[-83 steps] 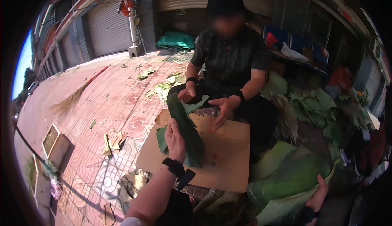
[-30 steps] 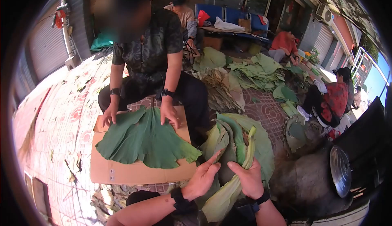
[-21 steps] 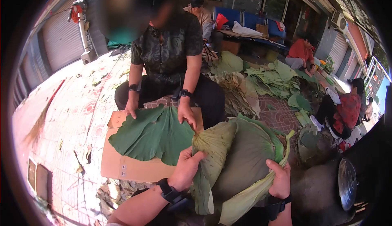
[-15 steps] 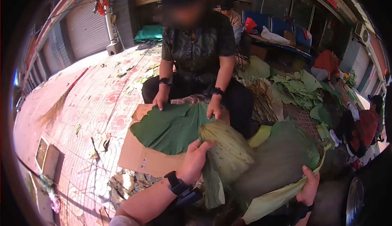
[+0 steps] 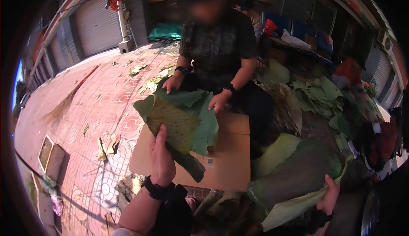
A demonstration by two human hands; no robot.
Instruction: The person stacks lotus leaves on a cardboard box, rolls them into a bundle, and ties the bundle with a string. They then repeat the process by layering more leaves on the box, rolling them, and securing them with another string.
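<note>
My left hand pinches a yellowish, brown-speckled lotus leaf above the cardboard, its darker folded edge hanging down. My right hand grips the rim of a large lotus leaf at the lower right, thumb on top and pale underside folded up along the near edge. Opposite me, a seated person holds a dark green lotus leaf with both hands. Part of that leaf lies behind the yellowish one. A cardboard sheet lies beneath these leaves.
Stacked leaves lie at the right, near other seated people. Leaf scraps litter the paving on the left. A broom and a planter box are farther left.
My left hand has moved left and up, carrying the yellowish leaf away from the large leaf and over the cardboard. The other person's leaf has been lifted and folded. My right hand keeps its grip.
</note>
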